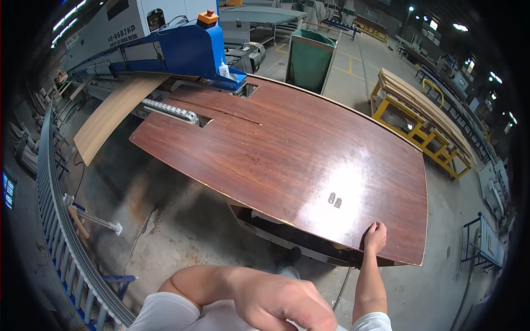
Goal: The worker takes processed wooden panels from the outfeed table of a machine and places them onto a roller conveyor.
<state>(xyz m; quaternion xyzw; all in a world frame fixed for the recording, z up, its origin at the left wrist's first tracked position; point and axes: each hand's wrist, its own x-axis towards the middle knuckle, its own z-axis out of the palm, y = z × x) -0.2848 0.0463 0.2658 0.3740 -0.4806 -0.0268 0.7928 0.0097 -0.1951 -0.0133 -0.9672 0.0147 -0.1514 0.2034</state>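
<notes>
My left hand (287,304) is raised close in front of me at the bottom, its fingers curled. The inside of that hand is hidden, so I cannot tell if anything is in it. Resting on the near right part of a reddish-brown wood-grain tabletop (259,160), my right hand (375,238) is closed, and its palm side does not show. Two small dark flat pieces with rounded ends, one piece (332,198) beside another (338,203), lie on the tabletop up and left of my right hand.
A blue and white machine (190,52) with an orange-and-red button box (207,19) adjoins the tabletop's far left. A light wood panel (113,118) sticks out from it. Beyond stand a green bin (311,62) and a yellow rack (411,129) of boards. A roller conveyor (58,237) curves along my left.
</notes>
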